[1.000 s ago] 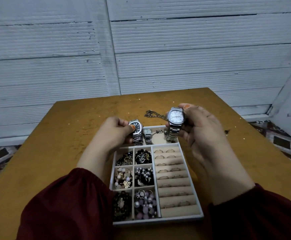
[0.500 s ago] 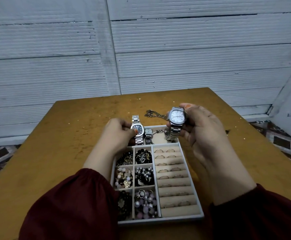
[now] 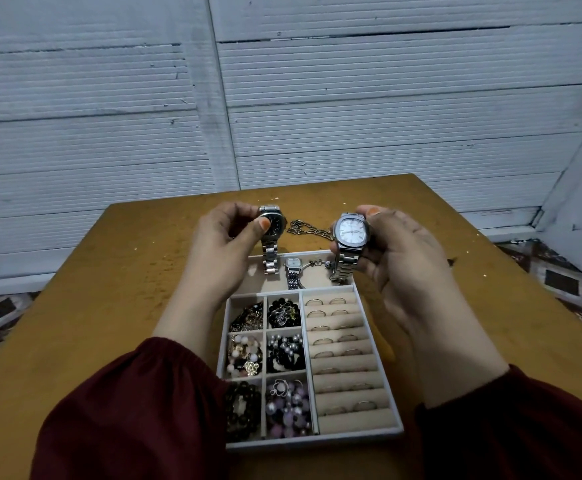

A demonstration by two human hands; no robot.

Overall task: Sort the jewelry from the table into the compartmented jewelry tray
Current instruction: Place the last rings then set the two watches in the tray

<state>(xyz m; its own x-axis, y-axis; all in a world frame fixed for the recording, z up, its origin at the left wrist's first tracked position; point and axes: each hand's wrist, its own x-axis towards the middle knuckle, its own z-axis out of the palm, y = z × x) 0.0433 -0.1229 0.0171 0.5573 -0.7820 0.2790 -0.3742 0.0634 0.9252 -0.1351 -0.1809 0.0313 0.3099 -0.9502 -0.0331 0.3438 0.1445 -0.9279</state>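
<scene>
Nearest the camera, two dark red sleeves (image 3: pixel 133 410) frame the jewelry tray (image 3: pixel 317 444), which sits on the wooden table (image 3: pixel 109 289). Its left side is a grid of six small cells. The near pair holds a dark bead bracelet (image 3: pixel 242 410) and purple and pink beads (image 3: pixel 287 408). The middle pair holds pink and gold beads (image 3: pixel 244 355) and black and grey pearls (image 3: pixel 286 351). The far pair holds gold chains (image 3: pixel 248 317) and black beads (image 3: pixel 284 311). The right side is a column of padded rolls (image 3: pixel 348 379) with thin rings (image 3: pixel 338 301) tucked between them. Across the far end runs one wide compartment with a small watch (image 3: pixel 293 268) lying in it. Above that compartment the left hand (image 3: pixel 223 244) pinches a dark-faced watch (image 3: pixel 274 225) by its case, the strap hanging down. The right hand (image 3: pixel 396 251) grasps a white-faced watch (image 3: pixel 351 233), fingers curled round it, its strap hanging toward the compartment's right end. Beyond, between the two watches, a chain (image 3: pixel 308 228) lies on the table.
</scene>
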